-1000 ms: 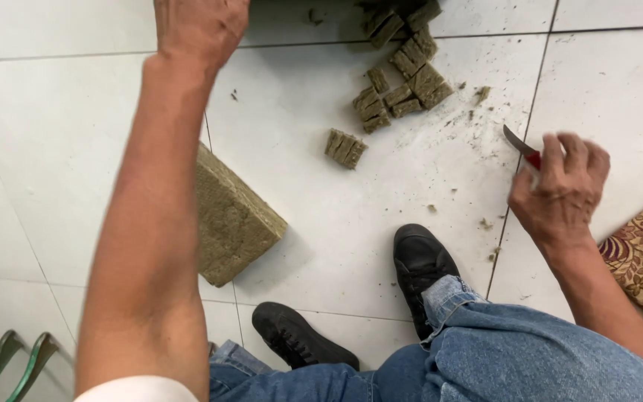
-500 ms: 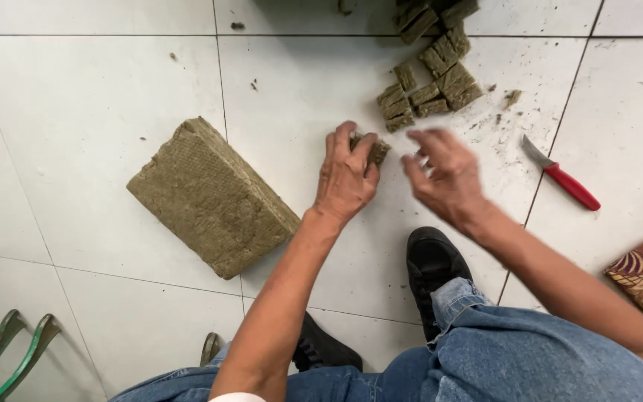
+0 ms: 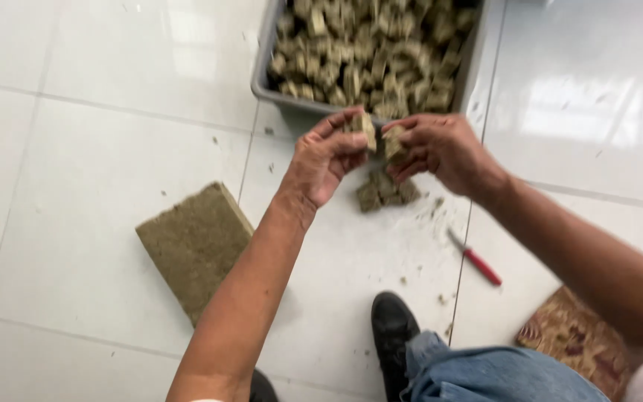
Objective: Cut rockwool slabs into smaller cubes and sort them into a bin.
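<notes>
My left hand (image 3: 327, 158) pinches a small olive-brown fibrous cube (image 3: 365, 126) between thumb and fingers. My right hand (image 3: 440, 149) grips a second cube (image 3: 394, 143) right beside it; the two pieces are close, held above the floor. Just below my hands lies a small pile of the same cubes (image 3: 385, 190) on the white tile. Behind my hands stands a grey tub (image 3: 268, 71) filled with several more cubes. A large slab of the same fibrous material (image 3: 196, 246) lies flat to the left of my left forearm.
A red-handled knife (image 3: 475, 257) lies on the tile to the right of the pile. My black shoe (image 3: 394, 335) and jeans leg are at the bottom, with a patterned mat (image 3: 582, 346) at the lower right. Crumbs are scattered around the pile.
My right hand put the knife down on the tile. Both hands picked up a cut piece and lifted it, now split into two cubes. The view tilted up, showing the tub.
</notes>
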